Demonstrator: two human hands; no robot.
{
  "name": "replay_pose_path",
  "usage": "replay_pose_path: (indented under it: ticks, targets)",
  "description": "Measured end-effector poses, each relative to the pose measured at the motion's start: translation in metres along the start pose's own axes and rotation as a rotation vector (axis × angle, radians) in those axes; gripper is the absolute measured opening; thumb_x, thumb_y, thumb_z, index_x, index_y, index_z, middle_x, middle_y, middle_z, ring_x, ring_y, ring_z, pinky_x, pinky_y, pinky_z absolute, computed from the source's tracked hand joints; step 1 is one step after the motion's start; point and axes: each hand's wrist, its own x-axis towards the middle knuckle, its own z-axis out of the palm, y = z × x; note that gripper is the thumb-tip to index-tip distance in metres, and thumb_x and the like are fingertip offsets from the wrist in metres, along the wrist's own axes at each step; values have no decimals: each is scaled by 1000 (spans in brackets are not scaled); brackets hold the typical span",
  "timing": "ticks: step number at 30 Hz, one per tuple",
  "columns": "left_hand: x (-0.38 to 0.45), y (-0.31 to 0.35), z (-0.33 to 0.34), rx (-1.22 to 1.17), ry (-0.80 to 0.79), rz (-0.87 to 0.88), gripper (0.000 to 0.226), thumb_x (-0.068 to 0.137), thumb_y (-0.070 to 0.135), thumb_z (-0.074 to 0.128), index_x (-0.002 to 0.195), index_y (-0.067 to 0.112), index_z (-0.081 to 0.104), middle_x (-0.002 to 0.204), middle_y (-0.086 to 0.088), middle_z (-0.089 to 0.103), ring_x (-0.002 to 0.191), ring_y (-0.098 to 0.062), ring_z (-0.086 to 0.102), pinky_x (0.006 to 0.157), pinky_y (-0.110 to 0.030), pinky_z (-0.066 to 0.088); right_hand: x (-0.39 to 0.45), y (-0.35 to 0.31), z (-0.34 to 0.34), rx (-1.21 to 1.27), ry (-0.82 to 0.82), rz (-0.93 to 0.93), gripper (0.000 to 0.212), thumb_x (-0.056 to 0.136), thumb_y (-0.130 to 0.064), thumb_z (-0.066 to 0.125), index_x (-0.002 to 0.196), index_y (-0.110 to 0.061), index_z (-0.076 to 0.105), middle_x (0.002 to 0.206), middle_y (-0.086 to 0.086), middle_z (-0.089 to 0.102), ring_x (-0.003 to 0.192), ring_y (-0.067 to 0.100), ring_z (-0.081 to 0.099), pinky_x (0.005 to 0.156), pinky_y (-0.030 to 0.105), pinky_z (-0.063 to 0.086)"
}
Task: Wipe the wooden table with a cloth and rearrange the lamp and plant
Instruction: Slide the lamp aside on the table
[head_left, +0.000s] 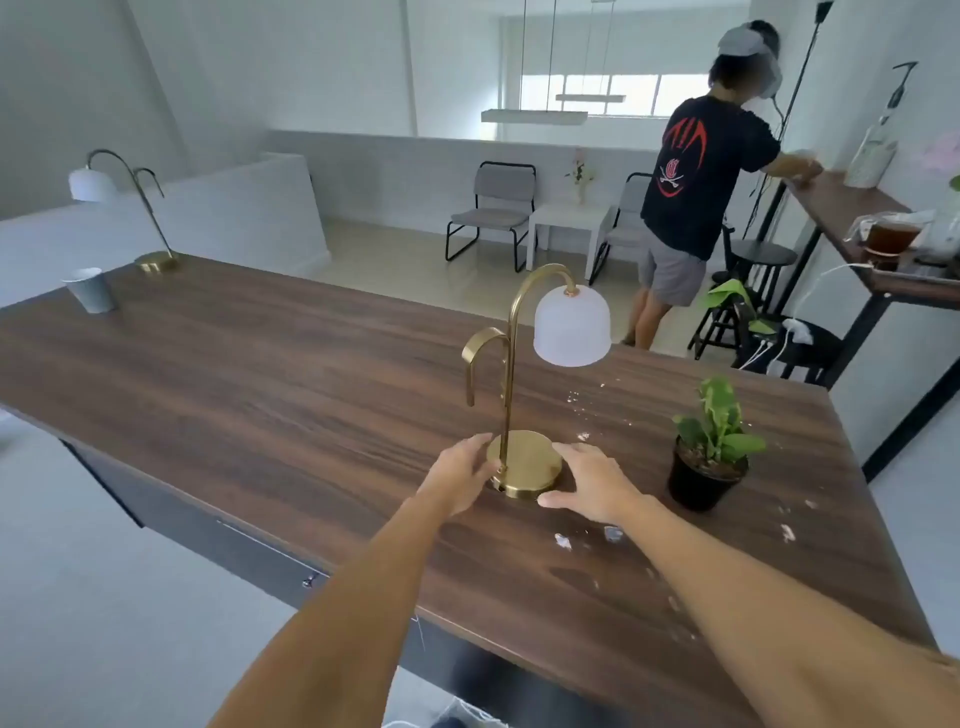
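Observation:
A brass lamp (524, 395) with a white dome shade stands on the dark wooden table (270, 384). Its round base sits between my two hands. My left hand (460, 480) touches the base's left side, fingers curled around it. My right hand (589, 480) presses against the base's right side, fingers spread. A small green plant in a black pot (709, 452) stands to the right of the lamp. White crumbs and smears (563, 540) dot the table around the lamp and plant. No cloth is in view.
A second brass lamp (130, 208) and a grey cup (91, 288) stand at the table's far left end. Another person (696, 182) stands by a side counter (852, 208) at the back right, near black stools. Two chairs and a white side table sit beyond.

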Motion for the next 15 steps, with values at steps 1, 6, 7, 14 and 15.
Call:
replay_pose_path:
  ticks: [1, 6, 7, 14, 15]
  targets:
    - [5, 3, 4, -73, 35, 32, 46, 95, 33, 50, 138, 20, 45, 130, -4, 59, 120, -21, 54, 101, -33, 42, 4, -2, 6, 2, -11, 9, 93, 76, -53, 73, 150, -15, 31, 151, 7, 41, 141, 27, 30, 112, 48, 27]
    - [19, 9, 19, -293, 76, 115, 17, 96, 29, 48, 104, 22, 61, 84, 8, 64, 77, -9, 60, 67, -22, 47, 24, -7, 28, 51, 11, 65, 108, 70, -63, 73, 153, -18, 20, 157, 12, 26, 147, 28, 17, 118, 45, 13]
    - [22, 7, 21, -327, 83, 137, 18, 97, 29, 47, 105, 20, 61, 87, 4, 66, 80, -12, 61, 69, -24, 50, 27, -6, 29, 55, 16, 68, 111, 68, -65, 73, 153, -20, 19, 157, 11, 26, 146, 28, 17, 119, 44, 11]
    - [68, -12, -1, -477, 71, 221, 22, 98, 17, 47, 104, 33, 61, 81, 22, 65, 83, 2, 61, 85, -15, 44, 65, -15, 27, 52, 129, 110, 107, 67, -70, 70, 152, -23, 25, 150, 0, 37, 136, 19, 27, 115, 34, 12]
    - [80, -16, -6, -489, 64, 227, 20, 98, 16, 48, 107, 26, 63, 78, 23, 64, 79, 4, 60, 84, -16, 44, 76, -18, 27, 61, 147, 122, 107, 67, -70, 70, 152, -22, 26, 149, 0, 38, 136, 18, 28, 115, 34, 13]
